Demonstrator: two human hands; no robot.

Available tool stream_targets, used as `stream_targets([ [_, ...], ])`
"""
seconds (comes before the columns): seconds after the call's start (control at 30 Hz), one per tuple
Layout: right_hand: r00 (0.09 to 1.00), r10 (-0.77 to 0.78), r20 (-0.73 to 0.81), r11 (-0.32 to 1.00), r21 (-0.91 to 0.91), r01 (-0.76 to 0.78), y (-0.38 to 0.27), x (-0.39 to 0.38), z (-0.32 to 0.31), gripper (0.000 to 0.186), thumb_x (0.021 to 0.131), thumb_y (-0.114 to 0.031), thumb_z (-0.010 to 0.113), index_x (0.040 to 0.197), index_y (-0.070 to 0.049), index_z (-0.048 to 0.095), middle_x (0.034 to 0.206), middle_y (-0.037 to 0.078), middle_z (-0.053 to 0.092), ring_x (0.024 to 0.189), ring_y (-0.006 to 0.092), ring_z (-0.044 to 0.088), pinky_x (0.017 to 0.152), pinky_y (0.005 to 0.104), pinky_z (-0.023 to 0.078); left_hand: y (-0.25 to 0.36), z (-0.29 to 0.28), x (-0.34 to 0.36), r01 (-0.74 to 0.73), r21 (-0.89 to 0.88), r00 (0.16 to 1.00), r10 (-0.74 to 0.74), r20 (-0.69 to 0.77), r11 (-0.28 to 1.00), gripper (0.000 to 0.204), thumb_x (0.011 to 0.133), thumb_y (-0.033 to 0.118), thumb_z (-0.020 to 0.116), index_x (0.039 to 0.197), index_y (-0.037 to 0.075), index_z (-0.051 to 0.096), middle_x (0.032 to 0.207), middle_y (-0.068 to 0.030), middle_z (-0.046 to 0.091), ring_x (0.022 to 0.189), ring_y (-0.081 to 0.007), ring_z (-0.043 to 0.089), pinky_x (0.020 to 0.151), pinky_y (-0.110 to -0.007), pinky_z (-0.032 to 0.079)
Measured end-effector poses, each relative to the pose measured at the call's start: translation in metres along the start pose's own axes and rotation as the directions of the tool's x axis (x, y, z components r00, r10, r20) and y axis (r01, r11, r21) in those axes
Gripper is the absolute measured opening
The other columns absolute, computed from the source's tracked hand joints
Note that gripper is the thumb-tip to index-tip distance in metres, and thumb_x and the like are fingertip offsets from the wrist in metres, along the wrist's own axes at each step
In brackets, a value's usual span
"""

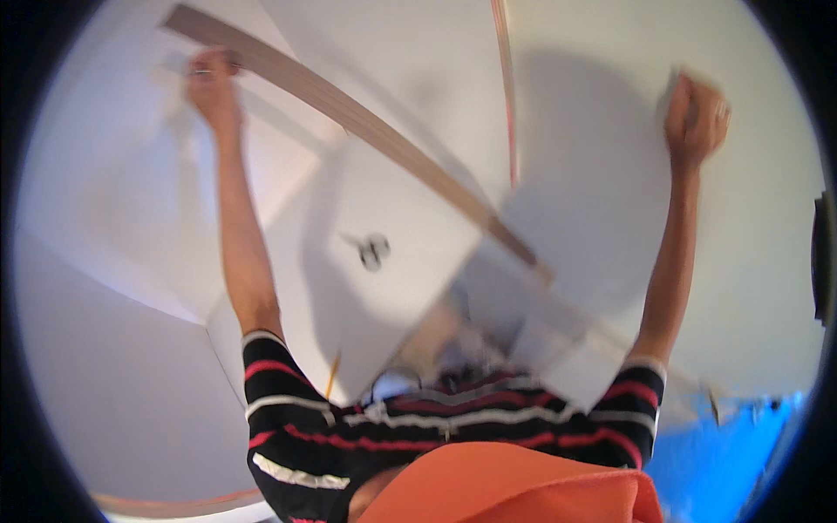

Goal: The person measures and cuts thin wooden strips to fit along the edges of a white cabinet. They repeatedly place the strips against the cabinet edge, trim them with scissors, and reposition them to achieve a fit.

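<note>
While the left hand (214, 87), arm outstretched far left, meets a long brown wood-grain strip (375, 132), grip unclear, the right hand (696, 120) is clenched far right.

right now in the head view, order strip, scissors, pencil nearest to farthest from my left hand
1. Strip, right at your left hand
2. Scissors, below and right of the hand
3. Pencil, lower, near the left sleeve

Beyond the black shirt (375, 434) with red and white stripes show a yellow pencil (333, 375), dark scissors (373, 251) and a brown strip (370, 131), while the cap (514, 488) overlapping the shirt is orange.
</note>
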State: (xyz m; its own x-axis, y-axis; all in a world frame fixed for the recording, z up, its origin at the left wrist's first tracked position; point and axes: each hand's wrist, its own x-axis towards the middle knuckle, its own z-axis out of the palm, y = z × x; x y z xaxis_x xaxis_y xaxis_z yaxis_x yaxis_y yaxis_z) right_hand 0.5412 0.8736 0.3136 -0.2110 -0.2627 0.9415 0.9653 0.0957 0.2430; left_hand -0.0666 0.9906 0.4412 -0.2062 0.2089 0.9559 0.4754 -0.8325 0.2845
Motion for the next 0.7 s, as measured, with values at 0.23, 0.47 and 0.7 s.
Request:
stream_targets([
  [0.23,0.985,0.162,-0.055,0.967,0.209,-0.147,-0.026,-0.005,-0.012,0.025,0.083,0.003,0.069,0.105,-0.009,0.070,0.090,0.004,0.069,0.077,0.0189,0.063,0.071,0.0343,0.045,0.144,0.150,0.026,-0.001,-0.209,0.977,0.046,0.208,0.978,0.018,0.095,0.018,0.069,0.101,0.001,0.065,0.084,-0.0052,0.066,0.070,-0.0093,0.062,0.054,-0.027,0.057],
  [0.47,0.980,0.187,-0.070,0.942,0.297,-0.158,-0.025,-0.005,-0.015,0.024,0.082,0.002,0.068,0.103,-0.010,0.070,0.088,0.002,0.067,0.075,0.0172,0.061,0.068,0.0337,0.044,0.201,0.240,0.054,-0.080,-0.150,0.962,0.116,0.248,0.986,0.023,0.094,0.018,0.067,0.095,-0.005,0.064,0.081,-0.0079,0.067,0.061,-0.0123,0.064,0.055,-0.028,0.056],
  [0.7,0.983,0.173,-0.060,0.912,0.387,-0.137,-0.020,-0.005,-0.017,0.023,0.078,0.002,0.068,0.099,-0.009,0.071,0.086,0.003,0.066,0.073,0.0185,0.061,0.067,0.0339,0.044,0.218,0.289,0.107,-0.047,0.078,0.964,0.025,0.263,0.996,0.022,0.096,0.022,0.068,0.098,0.000,0.064,0.088,-0.0085,0.069,0.070,-0.0145,0.067,0.062,-0.031,0.058],
])
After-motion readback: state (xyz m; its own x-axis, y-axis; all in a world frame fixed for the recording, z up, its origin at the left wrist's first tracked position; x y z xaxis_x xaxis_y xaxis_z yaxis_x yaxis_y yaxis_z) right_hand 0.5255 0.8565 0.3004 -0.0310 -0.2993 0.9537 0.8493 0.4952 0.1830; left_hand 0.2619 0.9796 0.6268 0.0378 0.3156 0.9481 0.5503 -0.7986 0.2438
